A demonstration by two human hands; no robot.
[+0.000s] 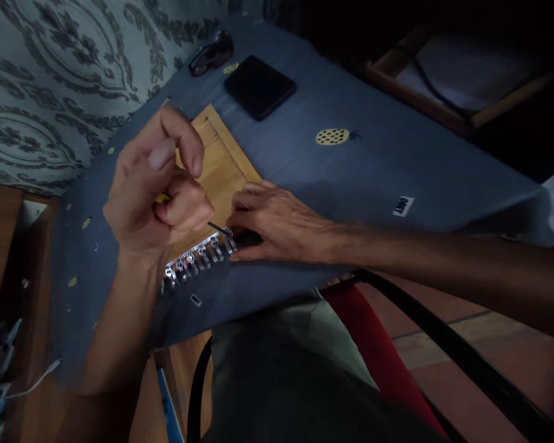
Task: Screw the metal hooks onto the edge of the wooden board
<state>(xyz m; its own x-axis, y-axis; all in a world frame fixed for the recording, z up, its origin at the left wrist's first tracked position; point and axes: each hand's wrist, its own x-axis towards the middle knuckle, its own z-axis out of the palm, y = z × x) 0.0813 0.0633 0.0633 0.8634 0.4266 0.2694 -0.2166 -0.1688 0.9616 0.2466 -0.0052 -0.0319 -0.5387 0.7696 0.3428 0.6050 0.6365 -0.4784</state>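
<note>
My left hand is closed round a screwdriver; a bit of its yellow handle shows between the fingers. The dark shaft slants down to the right, its tip by the last metal hooks of a row. The shiny hooks run along the near edge of a framed wooden board, which lies flat. My right hand clasps the board's near right corner, fingers curled over it and thumb beside the end hook. Part of that corner is hidden under the palm.
The board lies on a blue tablecloth with pineapple prints. Behind it are a black phone-like slab and dark sunglasses. A patterned curtain hangs at the left. A black chair armrest curves below my right forearm.
</note>
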